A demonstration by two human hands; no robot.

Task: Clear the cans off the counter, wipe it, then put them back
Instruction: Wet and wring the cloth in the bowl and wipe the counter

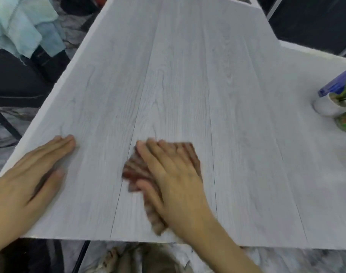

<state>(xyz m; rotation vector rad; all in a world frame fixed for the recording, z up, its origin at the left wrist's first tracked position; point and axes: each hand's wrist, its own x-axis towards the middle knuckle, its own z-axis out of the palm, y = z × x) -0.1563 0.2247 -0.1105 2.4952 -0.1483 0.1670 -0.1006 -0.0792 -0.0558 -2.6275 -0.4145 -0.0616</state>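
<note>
The right hand presses flat on a striped cloth near the worktop's front edge, grip released. The left hand lies flat, empty. Blurred cans, seemingly three, stand far right.

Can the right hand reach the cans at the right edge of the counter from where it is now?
Probably yes: between the right hand, pressing the cloth, and the cans lies only bare counter.

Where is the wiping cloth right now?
In the head view, the striped reddish cloth lies flat under the right hand, near the counter's front edge, right of the left hand.
</note>
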